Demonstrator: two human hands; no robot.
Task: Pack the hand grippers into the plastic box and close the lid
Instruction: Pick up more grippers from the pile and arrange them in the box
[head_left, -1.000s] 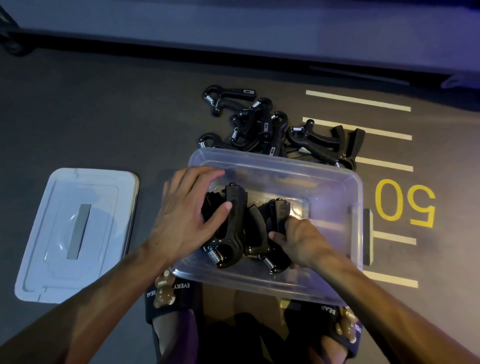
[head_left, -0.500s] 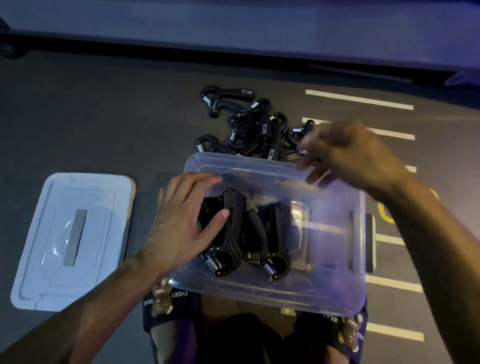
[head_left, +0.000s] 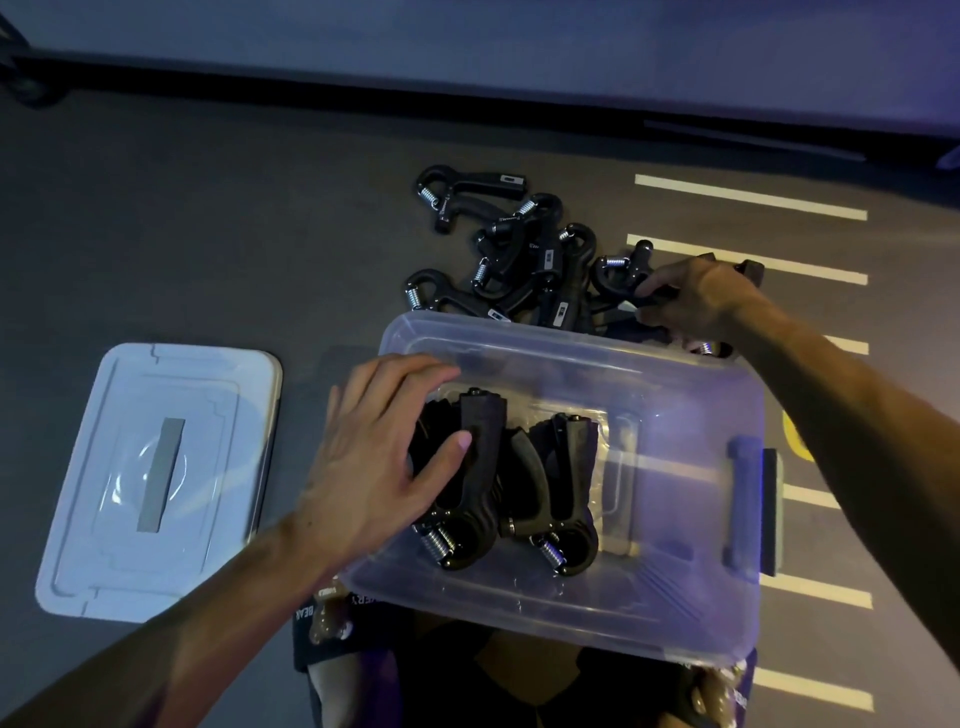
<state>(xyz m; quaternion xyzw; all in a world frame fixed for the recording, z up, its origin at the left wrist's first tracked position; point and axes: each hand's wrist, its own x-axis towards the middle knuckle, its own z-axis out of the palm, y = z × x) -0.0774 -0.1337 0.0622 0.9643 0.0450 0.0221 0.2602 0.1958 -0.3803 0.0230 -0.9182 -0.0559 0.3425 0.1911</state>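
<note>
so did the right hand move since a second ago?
Yes. The right hand left the plastic box interior, crossed its far rim and now grips a hand gripper in the floor pile beyond.

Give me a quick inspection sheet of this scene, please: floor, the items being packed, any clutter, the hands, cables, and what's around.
Surface: dark floor with white painted stripes and a yellow marking, mostly hidden.
Job's things: clear plastic box, open, with hand grippers inside; a pile of hand grippers on the floor beyond it; the lid lies flat left of the box.
Clutter: nothing seen.
Hands: left hand rests on the grippers in the box, fingers straight; right hand grips a gripper at the pile's right edge.
Cables: nothing seen.
Surroundings: pale wall base along the top; the person's printed sandals show below the box.
</note>
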